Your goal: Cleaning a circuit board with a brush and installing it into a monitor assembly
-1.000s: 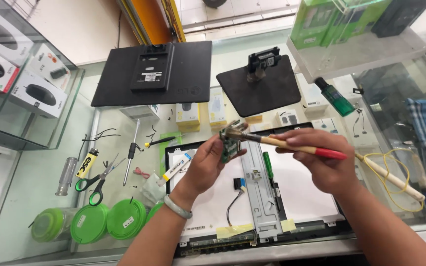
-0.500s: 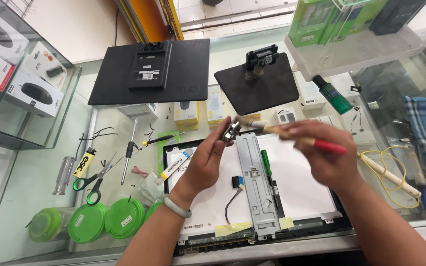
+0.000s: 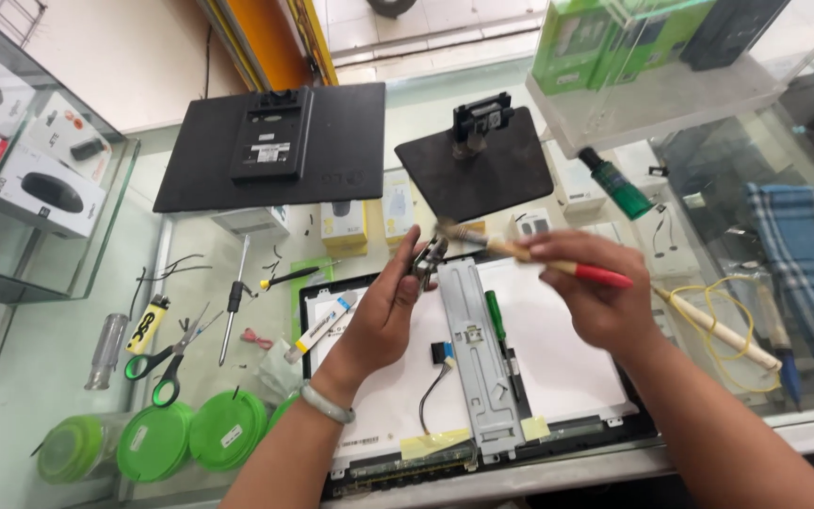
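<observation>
Glass counter point(image 3: 68, 377); left hand point(image 3: 383, 316) fingers pinch one small part point(image 3: 429, 256); right hand point(image 3: 595, 302) grips one brush point(image 3: 529, 254).

Red-tipped, tan-handled brush point(image 3: 539, 258) in the right hand point(image 3: 591, 297). Pale green bangle point(image 3: 326, 403) on the left wrist. Black monitor back point(image 3: 270, 146) and black stand point(image 3: 476, 172) far. Green-handled scissors point(image 3: 167, 355) left. Bright green lids point(image 3: 195, 434) near left. Blue checked cloth point(image 3: 803, 264) right. Yellow cable point(image 3: 741, 330) beside it. White panel point(image 3: 558, 349) with grey metal bracket point(image 3: 476, 353).
</observation>
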